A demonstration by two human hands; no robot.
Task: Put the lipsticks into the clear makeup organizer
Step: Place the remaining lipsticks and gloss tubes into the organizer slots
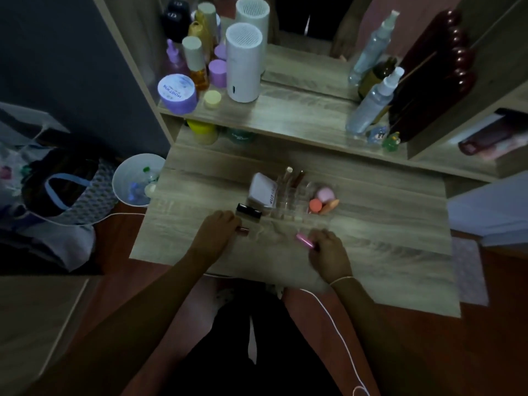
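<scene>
The clear makeup organizer (297, 217) stands mid-table, holding a white compact (261, 191), upright tubes (289, 178) and pink and orange sponges (323, 200). My left hand (218, 234) lies just left of it, fingers closed on a small brown-capped lipstick (243, 230). A black lipstick (248, 210) lies on the table just above that hand. My right hand (330, 254) is below the organizer and grips a pink lipstick (304, 240), which points up-left.
A raised shelf (285, 115) behind carries jars, bottles, a white cylinder (243, 62) and spray bottles (371, 104), with a mirror behind. A white bin (137, 180) and bags sit on the floor to the left. A white cable (337, 324) hangs over my lap.
</scene>
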